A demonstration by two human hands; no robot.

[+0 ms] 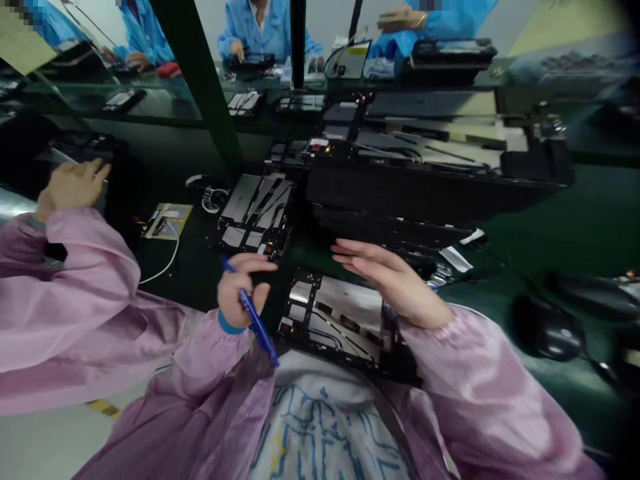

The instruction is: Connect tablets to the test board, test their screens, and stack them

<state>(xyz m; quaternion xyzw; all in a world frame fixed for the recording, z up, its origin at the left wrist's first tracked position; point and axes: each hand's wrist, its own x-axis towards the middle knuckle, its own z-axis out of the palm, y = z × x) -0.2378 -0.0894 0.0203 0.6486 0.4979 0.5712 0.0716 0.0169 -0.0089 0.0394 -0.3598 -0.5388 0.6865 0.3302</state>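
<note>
My left hand point(234, 297) is closed around a blue pen point(257, 330), which slants down toward my chest. Its index finger points out to the right. Flat and stretched out, the fingers of my right hand point(393, 277) hover over the upper right part of an opened tablet point(345, 313) with silver batteries and dark ribbon cables. This tablet lies on the green table right in front of me, partly hidden by my right hand and sleeve. Beyond my left hand lies another opened tablet point(257, 207) with similar insides.
A tall stack of opened tablets point(400, 187) stands behind my right hand. At left are a small board point(167, 221) with a white cable and a co-worker's hand point(77, 183). A black computer mouse point(550, 330) lies at right. People in blue sit across the bench.
</note>
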